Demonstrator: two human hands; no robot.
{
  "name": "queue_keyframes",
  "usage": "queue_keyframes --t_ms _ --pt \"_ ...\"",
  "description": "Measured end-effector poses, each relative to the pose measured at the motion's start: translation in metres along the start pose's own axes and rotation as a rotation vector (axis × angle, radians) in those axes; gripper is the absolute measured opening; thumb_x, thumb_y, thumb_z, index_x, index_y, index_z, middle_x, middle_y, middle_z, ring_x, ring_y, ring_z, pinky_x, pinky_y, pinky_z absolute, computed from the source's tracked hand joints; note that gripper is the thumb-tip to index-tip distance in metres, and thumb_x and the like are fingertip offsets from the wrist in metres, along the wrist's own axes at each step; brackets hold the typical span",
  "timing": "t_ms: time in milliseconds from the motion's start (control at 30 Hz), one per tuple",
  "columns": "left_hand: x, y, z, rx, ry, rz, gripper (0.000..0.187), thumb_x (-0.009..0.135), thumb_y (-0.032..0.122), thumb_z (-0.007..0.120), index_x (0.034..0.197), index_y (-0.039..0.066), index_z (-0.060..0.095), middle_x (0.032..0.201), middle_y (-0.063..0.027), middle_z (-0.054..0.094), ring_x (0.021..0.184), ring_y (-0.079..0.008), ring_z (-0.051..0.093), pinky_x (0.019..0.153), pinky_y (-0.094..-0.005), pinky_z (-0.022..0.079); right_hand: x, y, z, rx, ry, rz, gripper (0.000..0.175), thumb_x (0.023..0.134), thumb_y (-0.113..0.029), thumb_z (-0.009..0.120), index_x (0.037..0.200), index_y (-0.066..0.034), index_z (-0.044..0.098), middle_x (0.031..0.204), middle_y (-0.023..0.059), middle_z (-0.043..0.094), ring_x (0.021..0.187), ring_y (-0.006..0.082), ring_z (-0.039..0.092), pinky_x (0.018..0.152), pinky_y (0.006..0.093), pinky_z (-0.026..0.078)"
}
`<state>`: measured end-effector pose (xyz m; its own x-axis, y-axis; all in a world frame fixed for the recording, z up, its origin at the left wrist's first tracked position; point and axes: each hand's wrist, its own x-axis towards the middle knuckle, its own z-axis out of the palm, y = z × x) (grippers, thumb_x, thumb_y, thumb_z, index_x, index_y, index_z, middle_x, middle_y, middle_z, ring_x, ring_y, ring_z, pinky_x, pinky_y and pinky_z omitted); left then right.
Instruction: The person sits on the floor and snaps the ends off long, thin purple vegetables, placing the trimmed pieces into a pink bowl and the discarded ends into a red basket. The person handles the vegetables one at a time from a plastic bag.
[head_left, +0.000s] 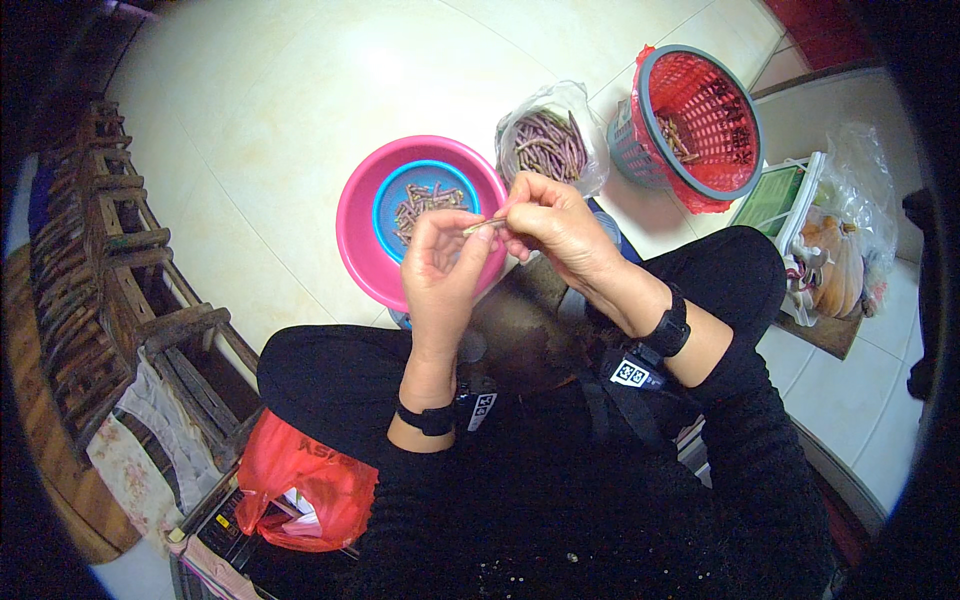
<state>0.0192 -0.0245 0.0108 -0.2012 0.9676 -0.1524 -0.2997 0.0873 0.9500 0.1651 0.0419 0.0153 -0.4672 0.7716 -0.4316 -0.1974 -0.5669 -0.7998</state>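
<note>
Between my two hands is a thin bean pod (486, 225), pale green and purple. The fingertips of my left hand (450, 251) pinch its left end, above the right part of a pink plastic basin (356, 225). My right hand (544, 217) grips the other end with thumb and fingers. Inside the basin sits a blue strainer basket (384, 202) with short pieces of purple bean pods (431, 201). Just beyond my right hand, an open clear plastic bag (596, 154) holds many long purple bean pods (550, 146).
A grey plastic basket (634, 150) lined with a red bag (709, 146) stands at the upper right, scraps inside. Right of it are a pumpkin (836, 266) and a white-edged box (776, 199). Wooden furniture (127, 247) lines the left. A red plastic bag (322, 480) lies beside my left leg.
</note>
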Motion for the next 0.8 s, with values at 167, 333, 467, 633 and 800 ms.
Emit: queue_keyframes --t_ms 167,333,467,633,800 --pt "0.0 -0.005 0.003 -0.23 -0.009 -0.062 0.015 0.092 0.0 0.06 0.106 0.001 0.054 0.097 -0.0108 0.065 0.089 -0.0151 0.064 0.083 -0.0275 0.051 -0.002 -0.003 0.005 0.12 0.014 -0.004 0.011 0.088 -0.009 0.057 0.078 -0.0075 0.051 0.07 0.006 0.061 0.056 0.0096 0.055 0.05 0.0213 0.042" --pt "0.001 -0.011 0.002 -0.545 -0.117 -0.12 0.013 0.095 0.004 0.055 0.108 0.002 0.055 0.097 -0.013 0.064 0.09 -0.0183 0.062 0.088 -0.0324 0.049 -0.006 -0.009 0.006 0.208 -0.018 0.039 0.01 0.089 -0.01 0.056 0.081 -0.0076 0.051 0.072 0.0074 0.062 0.057 0.0095 0.055 0.05 0.0202 0.041" --pt "0.002 -0.014 0.0 -0.651 -0.154 -0.173 0.014 0.096 0.006 0.054 0.11 0.003 0.055 0.096 -0.0126 0.064 0.091 -0.0194 0.061 0.089 -0.0341 0.048 -0.009 -0.013 0.007 0.263 -0.035 0.048 0.007 0.088 -0.007 0.055 0.082 -0.0065 0.052 0.073 0.0082 0.062 0.057 0.01 0.056 0.051 0.0205 0.043" --pt "0.004 -0.015 -0.005 -0.714 -0.208 -0.201 0.018 0.097 0.008 0.054 0.114 0.004 0.057 0.1 -0.0117 0.063 0.093 -0.0202 0.061 0.088 -0.0351 0.048 -0.008 -0.018 0.004 0.307 -0.125 0.06 0.002 0.086 -0.005 0.057 0.085 -0.0039 0.056 0.078 0.0086 0.064 0.061 0.0114 0.059 0.056 0.0217 0.048" --pt "0.007 -0.014 -0.006 -0.264 -0.133 -0.05 0.021 0.096 0.008 0.057 0.114 0.003 0.063 0.104 -0.0097 0.064 0.097 -0.0209 0.061 0.09 -0.0342 0.048 -0.006 -0.02 0.003 0.226 -0.151 0.015 0.002 0.087 -0.005 0.057 0.088 -0.0039 0.058 0.081 0.0086 0.066 0.065 0.0114 0.061 0.059 0.023 0.05"
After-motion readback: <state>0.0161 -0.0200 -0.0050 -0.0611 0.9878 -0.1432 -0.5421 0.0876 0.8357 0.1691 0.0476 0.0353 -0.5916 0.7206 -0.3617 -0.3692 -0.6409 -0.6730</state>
